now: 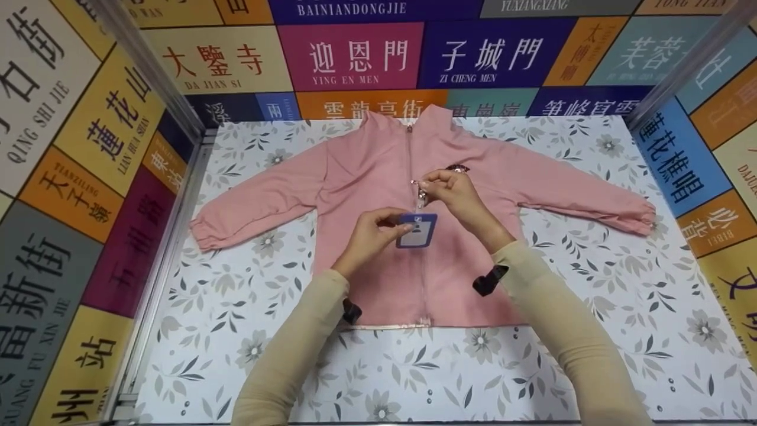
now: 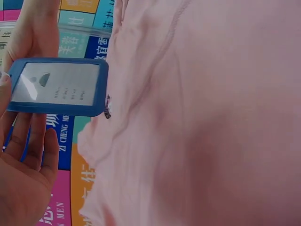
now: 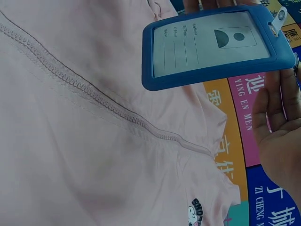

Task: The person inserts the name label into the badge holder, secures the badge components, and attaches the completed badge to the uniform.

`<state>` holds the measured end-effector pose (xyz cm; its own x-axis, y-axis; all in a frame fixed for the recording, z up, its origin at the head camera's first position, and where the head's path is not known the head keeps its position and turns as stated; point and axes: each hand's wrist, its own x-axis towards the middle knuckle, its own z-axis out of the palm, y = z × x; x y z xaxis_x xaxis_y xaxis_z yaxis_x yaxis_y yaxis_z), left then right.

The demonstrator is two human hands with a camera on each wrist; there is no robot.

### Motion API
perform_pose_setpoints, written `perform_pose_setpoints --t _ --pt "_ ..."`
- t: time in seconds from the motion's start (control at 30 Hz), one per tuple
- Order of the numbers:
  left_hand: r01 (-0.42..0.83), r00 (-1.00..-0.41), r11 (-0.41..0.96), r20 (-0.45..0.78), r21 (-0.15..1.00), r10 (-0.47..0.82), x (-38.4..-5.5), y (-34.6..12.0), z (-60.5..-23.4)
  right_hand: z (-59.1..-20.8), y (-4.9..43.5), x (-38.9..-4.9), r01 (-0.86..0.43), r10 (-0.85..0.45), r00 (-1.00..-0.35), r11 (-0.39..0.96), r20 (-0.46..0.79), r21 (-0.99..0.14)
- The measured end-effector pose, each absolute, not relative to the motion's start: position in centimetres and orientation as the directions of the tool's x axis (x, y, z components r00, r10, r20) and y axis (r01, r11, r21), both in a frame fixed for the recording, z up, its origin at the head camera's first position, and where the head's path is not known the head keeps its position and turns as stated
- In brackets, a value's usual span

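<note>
A blue-framed badge holder (image 1: 416, 239) with a printed card inside is held up over a pink zip jacket (image 1: 366, 278). My left hand (image 1: 372, 235) pinches the holder at its upper left edge, thumb on the front. Just above it, my right hand (image 1: 460, 194) pinches the small metal clip (image 1: 421, 196) at the holder's top with thumb and forefinger. The clip's white strap (image 3: 281, 19) shows in the right wrist view, but the clip is mostly cut off there. In the left wrist view the holder (image 2: 56, 87) appears beside the left fingers.
The jacket lies flat, sleeves spread, its zipper (image 1: 409, 151) running down the middle, with a small dark print (image 1: 458, 168) on the chest. Beneath is a floral-patterned table (image 1: 591, 331). Colourful lettered panels (image 1: 349, 56) wall in the back and sides.
</note>
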<state>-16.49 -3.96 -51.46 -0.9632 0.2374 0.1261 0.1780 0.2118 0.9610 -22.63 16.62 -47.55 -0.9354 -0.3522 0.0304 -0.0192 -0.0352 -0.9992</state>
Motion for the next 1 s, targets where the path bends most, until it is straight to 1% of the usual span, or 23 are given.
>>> perform_pose_setpoints --t 0.13,0.37,0.7,1.0 --pt "0.195 -0.957 0.212 0.138 0.958 0.253 -16.8 -3.6 -50.7 -48.1 16.7 -23.1 -0.046 -0.364 -0.93 -0.032 0.054 -0.998" --pt "0.195 -0.958 0.23 0.135 0.953 0.254 -17.3 -2.9 -49.7 -47.9 16.6 -23.2 -0.079 -0.364 -0.926 -0.069 0.099 -0.994" --pt "0.179 -0.96 0.212 0.124 0.961 0.249 -18.0 -2.4 -49.1 -47.3 16.5 -22.9 -0.043 -0.336 -0.94 -0.069 0.064 -0.997" --pt "0.19 -0.966 0.185 0.15 0.964 0.212 -18.4 -2.3 -49.3 -45.7 16.2 -21.8 -0.09 -0.343 -0.933 -0.061 0.105 -0.994"
